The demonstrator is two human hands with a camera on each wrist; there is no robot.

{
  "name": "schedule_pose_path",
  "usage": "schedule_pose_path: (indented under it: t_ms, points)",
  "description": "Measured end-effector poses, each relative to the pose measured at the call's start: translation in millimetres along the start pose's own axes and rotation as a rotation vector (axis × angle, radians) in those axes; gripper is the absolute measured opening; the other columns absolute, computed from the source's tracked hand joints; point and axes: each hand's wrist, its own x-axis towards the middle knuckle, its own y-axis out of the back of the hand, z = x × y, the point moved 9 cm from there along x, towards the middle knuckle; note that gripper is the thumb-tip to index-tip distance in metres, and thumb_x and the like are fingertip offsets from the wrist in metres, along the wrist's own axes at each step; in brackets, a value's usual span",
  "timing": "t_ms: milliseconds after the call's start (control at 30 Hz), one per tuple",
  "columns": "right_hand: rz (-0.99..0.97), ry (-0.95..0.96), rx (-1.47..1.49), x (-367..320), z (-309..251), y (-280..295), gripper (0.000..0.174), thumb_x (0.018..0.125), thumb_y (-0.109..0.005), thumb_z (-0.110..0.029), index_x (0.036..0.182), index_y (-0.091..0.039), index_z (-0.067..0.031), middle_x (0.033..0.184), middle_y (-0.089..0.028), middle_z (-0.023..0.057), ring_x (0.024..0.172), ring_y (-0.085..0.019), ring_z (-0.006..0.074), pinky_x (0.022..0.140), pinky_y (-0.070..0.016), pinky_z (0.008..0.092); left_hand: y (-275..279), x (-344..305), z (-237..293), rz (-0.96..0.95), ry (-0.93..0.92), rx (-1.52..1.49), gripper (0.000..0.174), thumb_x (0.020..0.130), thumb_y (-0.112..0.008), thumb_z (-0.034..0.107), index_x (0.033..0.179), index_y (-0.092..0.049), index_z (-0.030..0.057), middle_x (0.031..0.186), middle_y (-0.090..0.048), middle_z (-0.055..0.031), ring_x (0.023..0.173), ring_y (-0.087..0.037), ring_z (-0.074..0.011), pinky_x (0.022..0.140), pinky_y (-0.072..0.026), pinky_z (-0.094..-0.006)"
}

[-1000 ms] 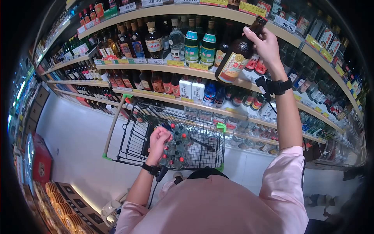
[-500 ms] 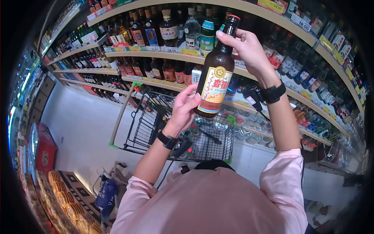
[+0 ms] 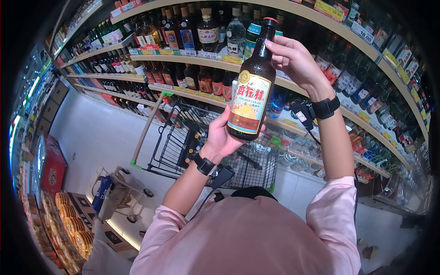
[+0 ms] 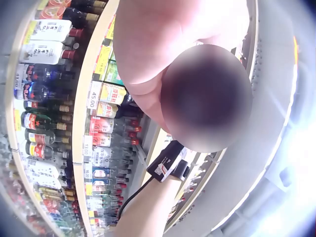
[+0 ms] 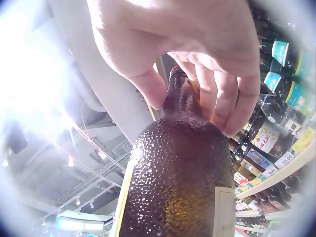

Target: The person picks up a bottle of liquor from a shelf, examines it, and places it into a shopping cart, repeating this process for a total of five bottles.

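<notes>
A dark brown glass bottle (image 3: pixel 251 98) with a red cap and a yellow-and-red label stands slightly tilted in front of my chest, its label facing me. My left hand (image 3: pixel 223 137) grips it low down, the palm under and beside the base, with fingertips showing past the far side. Up at the neck, my right hand (image 3: pixel 298 62) holds the glass between thumb and fingers. The right wrist view shows the pebbled shoulder of the bottle (image 5: pixel 177 163) close up below that hand. In the left wrist view, a dark blurred round patch sits beside the left palm (image 4: pixel 158 44).
Below the bottle stands a black wire shopping cart (image 3: pixel 172 151) with green corners, bottles inside. Curved shelves (image 3: pixel 201 59) packed with bottles and price tags run along the front and right. A wheeled cart with a blue item (image 3: pixel 103 192) is on the floor at lower left.
The right hand has brought the bottle down and left from the shelf front towards me. My left hand has come up from above the cart and taken hold of its base; the label now faces me.
</notes>
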Motion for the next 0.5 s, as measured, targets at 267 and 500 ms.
schedule_pose_path:
  t_ms: [267, 500]
  points:
    - [-0.066, -0.095, -0.006, 4.3, 12.7, 3.1, 0.029, 0.101, -0.059, -0.026, 0.118, -0.062, -0.0035, 0.08, -0.058, -0.0084, 0.058, -0.04, -0.0037, 0.057, -0.0346, 0.0132, 6.0, -1.6, 1.2, 0.125, -0.09, 0.2, 0.061, 0.104, -0.038, 0.044, 0.149, -0.033, 0.0033, 0.143, -0.048, -0.0225, 0.123, -0.055, -0.0417, 0.104, -0.0458, -0.0545]
    - [-0.024, -0.127, -0.017, 6.9, 22.0, 9.0, 0.035, 0.1, -0.059, -0.024, 0.125, -0.059, 0.0004, 0.108, -0.07, 0.0087, 0.061, -0.046, -0.0033, 0.059, -0.041, 0.0127, -5.7, -0.8, 0.3, 0.091, -0.13, 0.216, 0.047, 0.104, -0.044, 0.023, 0.144, -0.034, 0.0017, 0.142, -0.049, -0.0164, 0.13, -0.052, -0.0287, 0.11, -0.0428, -0.0459]
